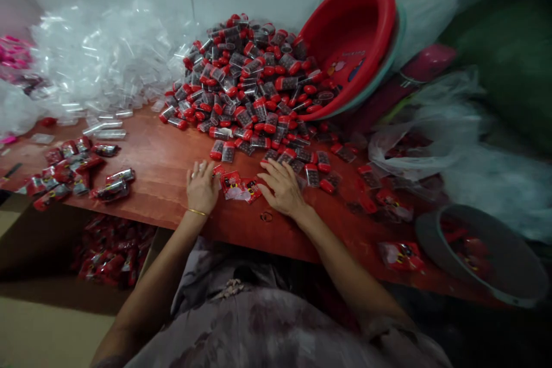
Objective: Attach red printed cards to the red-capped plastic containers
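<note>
My left hand (202,188) rests on the red-brown table with its fingers stretched forward, a gold bangle on the wrist. It is beside several small red printed cards (233,185), which lie flat between my hands. My right hand (282,188) is open, fingers spread, at the cards' right edge and close to the nearest containers. Neither hand visibly holds anything. Two small dark rings (266,217), perhaps rubber bands, lie below the cards. Ahead rises a large heap of small clear containers (245,83) with red caps and dark contents.
A red basin (371,0) leans tilted behind the heap. Clear plastic pieces (116,57) pile up at back left. Wrapped red packs (71,169) lie left, above a cardboard box (38,241) of similar packs. At right are a grey basin (509,276) and plastic bags (431,144).
</note>
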Available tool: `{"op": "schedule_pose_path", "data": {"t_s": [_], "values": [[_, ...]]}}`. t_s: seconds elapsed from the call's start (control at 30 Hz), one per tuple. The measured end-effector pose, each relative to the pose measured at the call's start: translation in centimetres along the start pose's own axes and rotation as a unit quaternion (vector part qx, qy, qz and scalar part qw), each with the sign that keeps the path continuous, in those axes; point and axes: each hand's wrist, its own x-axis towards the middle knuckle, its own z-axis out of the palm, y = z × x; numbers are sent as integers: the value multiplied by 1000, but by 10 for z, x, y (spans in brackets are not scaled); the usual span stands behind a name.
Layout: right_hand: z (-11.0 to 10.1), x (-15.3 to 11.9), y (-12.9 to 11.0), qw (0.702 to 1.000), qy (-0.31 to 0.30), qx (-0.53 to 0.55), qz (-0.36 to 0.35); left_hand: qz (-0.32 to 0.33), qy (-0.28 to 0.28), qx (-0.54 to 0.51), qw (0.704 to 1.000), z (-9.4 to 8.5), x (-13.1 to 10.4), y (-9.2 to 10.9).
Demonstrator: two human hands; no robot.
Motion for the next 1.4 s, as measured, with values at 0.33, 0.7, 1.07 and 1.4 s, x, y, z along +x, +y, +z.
{"op": "schedule_pose_path", "data": {"t_s": [0.33, 0.7, 1.07, 1.4], "values": [[-7, -17, -21, 993, 58, 56, 83, -23, 38, 36, 998, -16, 1, -20], [-1, -30, -40, 985, 68, 118, 110, 89, -61, -23, 994, 14, -6, 14], [5, -3, -70, 895, 88, 342, 272, 29, 36, -248, 968, -19, -23, 37], [6, -9, -81, 886, 120, 351, 277, -295, -137, -680, 657, -26, -46, 69]]}}
